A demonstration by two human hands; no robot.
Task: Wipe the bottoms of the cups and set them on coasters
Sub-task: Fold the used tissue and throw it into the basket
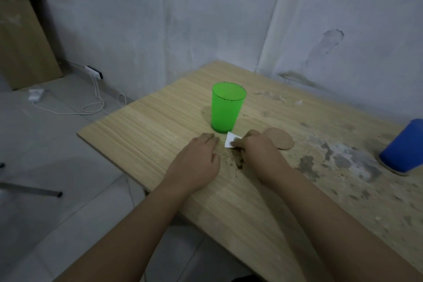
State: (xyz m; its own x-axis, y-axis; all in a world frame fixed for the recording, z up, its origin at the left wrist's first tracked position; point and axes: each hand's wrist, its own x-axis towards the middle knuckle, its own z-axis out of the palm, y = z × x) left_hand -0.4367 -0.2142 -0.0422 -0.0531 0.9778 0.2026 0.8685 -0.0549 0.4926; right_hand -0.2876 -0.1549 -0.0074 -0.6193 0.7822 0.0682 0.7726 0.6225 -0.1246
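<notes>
Green cup (225, 107), blue cup (402, 146) (two); one coaster (280, 141).

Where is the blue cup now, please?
In the head view, the blue cup stands at the table's far right edge, on a coaster, apart from both hands.

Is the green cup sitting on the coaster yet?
No, the green cup stands directly on the wooden table, while the round coaster lies bare to its right, beside the right hand.
</notes>
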